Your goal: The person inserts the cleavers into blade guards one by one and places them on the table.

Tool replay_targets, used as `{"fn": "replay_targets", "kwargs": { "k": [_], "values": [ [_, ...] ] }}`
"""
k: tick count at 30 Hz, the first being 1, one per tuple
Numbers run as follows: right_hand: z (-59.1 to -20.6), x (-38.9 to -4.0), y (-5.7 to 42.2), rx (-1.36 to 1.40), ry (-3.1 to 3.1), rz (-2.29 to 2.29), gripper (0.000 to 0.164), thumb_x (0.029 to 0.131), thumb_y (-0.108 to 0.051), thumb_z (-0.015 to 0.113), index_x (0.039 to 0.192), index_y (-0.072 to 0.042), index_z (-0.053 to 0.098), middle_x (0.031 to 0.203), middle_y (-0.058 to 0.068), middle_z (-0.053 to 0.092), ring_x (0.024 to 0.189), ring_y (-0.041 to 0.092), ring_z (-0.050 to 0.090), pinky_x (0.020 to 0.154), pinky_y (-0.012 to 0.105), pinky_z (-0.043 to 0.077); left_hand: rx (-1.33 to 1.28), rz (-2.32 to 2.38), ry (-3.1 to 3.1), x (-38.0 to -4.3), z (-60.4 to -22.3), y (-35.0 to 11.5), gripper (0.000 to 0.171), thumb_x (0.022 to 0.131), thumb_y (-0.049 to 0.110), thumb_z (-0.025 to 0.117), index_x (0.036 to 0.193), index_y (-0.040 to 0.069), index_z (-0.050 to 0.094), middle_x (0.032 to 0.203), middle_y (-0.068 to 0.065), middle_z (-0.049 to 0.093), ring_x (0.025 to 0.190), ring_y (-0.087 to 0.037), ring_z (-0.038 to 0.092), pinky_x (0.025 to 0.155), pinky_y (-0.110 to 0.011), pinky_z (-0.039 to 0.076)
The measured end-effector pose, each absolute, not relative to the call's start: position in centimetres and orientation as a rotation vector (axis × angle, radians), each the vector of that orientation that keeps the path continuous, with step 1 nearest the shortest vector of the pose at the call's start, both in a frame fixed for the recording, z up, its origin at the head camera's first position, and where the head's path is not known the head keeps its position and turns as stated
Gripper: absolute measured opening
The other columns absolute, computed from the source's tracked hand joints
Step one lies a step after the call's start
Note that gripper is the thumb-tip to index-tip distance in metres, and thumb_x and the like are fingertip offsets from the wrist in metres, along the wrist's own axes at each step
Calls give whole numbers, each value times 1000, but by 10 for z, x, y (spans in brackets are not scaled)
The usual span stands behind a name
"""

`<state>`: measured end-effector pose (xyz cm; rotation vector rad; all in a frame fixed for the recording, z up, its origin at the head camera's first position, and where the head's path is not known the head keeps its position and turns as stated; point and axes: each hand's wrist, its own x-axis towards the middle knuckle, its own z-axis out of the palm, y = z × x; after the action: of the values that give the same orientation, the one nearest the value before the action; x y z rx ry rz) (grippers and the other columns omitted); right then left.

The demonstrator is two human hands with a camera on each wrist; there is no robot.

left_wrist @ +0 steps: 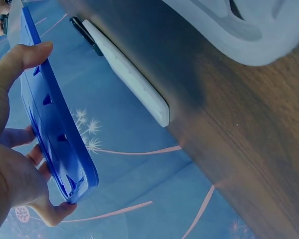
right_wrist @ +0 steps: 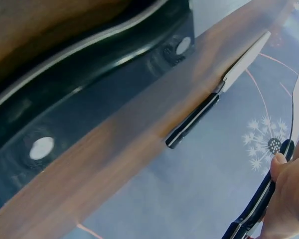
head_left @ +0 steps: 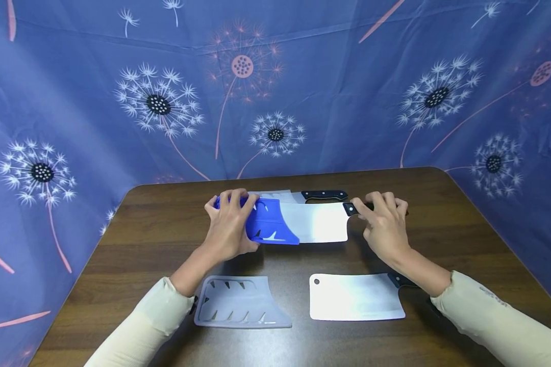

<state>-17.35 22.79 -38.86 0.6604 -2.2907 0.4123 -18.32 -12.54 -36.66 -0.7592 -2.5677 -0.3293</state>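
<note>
My left hand [head_left: 229,224] grips a blue blade guard [head_left: 268,221] by its far-left end, thumb on the lower edge and fingers over the top. The blade of a cleaver [head_left: 319,223] runs into the guard's right side, with its wide bare part showing. My right hand [head_left: 385,227] holds that cleaver's black handle [right_wrist: 259,201]. Both things are raised above the table. In the left wrist view the guard [left_wrist: 57,114] is edge-on, between thumb and fingers.
On the brown wooden table [head_left: 156,229], a pale grey blade guard [head_left: 239,303] lies at front left. A second cleaver [head_left: 355,298] lies at front right, its handle partly behind my right forearm. Behind the raised cleaver lies a black-handled knife [head_left: 323,194] in a whitish guard.
</note>
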Motion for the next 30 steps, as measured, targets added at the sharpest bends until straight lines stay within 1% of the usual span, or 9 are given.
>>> {"fn": "replay_targets", "kwargs": {
  "k": [8,18,25,30],
  "values": [
    [-390,-175,223,650,-2306,403,64,61,29,56,112,-8,66,102,22,54,90,40,42,78,63,29,-747,-336,-2589,-182,-366,-126,103,44,40,93,135,13,51,128,-17,43,119,-40,35,90,-72,17],
    [-391,-178,220,680,-2290,384,62,60,29,56,110,-5,67,101,20,54,90,40,43,78,63,31,-746,-344,-2611,-181,-366,-127,103,43,39,94,132,12,50,125,-17,43,117,-42,35,90,-73,17],
    [-394,-178,219,697,-2297,397,60,62,28,56,110,-6,66,102,18,54,88,37,42,77,60,31,-733,-332,-2628,-180,-368,-128,103,40,37,94,129,12,51,122,-16,44,114,-42,37,88,-73,19],
    [-395,-178,219,706,-2285,406,59,62,29,55,109,-6,66,100,17,54,86,36,42,76,60,32,-722,-319,-2640,-179,-367,-127,103,39,37,94,129,12,51,123,-16,44,114,-41,37,88,-73,20]
  ]
}}
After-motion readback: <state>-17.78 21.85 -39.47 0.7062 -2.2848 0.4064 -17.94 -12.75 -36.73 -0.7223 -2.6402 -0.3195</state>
